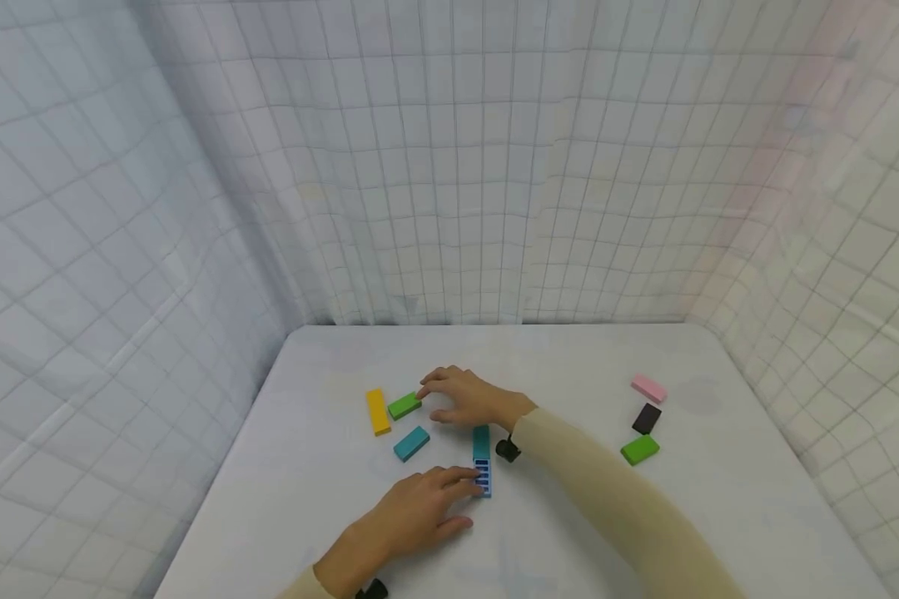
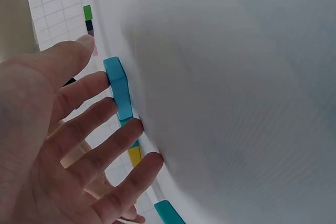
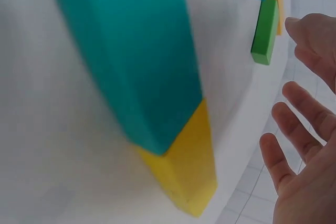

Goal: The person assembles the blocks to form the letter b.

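Observation:
My left hand (image 1: 419, 509) reaches in low, its spread fingertips against the side of a blue block with dark slots along its top (image 1: 483, 487). End to end behind it sits a teal block (image 1: 481, 443), and a yellow block (image 3: 189, 169) continues that row in the right wrist view, hidden behind my right hand in the head view. Over the far end of the row, my right hand (image 1: 474, 399) extends leftward with fingers loosely spread and nothing held. Its fingertips are right by a green block (image 1: 404, 406) in the head view.
Left of the row lie an orange-yellow block (image 1: 378, 412) and a second teal block (image 1: 412, 444). Far right, a pink block (image 1: 649, 388), a black block (image 1: 647, 418) and another green block (image 1: 640, 449) form a loose line. Gridded white curtains (image 1: 449, 166) surround the white table (image 1: 554, 532).

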{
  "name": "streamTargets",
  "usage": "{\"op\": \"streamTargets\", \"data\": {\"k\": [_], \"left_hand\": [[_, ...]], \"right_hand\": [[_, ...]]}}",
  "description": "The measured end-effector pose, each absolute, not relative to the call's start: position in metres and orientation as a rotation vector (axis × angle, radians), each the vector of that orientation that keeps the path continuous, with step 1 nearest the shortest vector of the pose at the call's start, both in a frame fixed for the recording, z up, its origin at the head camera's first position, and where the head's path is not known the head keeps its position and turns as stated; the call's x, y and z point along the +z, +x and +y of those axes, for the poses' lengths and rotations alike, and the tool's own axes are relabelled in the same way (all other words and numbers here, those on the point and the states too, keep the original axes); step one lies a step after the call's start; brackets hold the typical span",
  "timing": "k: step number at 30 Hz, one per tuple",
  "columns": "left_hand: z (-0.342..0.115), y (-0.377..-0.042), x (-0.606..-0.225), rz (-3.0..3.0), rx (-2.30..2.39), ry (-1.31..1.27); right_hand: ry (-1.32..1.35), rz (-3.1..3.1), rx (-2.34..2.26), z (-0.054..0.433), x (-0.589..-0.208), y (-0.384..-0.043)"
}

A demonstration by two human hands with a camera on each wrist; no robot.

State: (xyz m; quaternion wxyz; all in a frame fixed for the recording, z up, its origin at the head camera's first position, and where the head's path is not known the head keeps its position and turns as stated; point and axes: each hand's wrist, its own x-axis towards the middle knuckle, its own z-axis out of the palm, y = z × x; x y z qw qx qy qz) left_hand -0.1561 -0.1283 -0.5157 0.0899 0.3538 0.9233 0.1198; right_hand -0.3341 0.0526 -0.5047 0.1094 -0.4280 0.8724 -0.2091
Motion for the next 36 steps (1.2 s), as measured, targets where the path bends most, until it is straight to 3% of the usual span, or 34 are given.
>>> {"op": "streamTargets", "data": {"k": [11,36], "left_hand": [[-0.135,-0.152,-0.517,2.730,0.320,1.078],[-0.132,-0.152,-0.512,2.710,0.313,1.136]], "right_hand": [[-1.350,2.545,-0.530,0.017,-0.509,-0.336],[-1.412,2.474,-0.305,-0.011,-0.508,-0.341]]}}
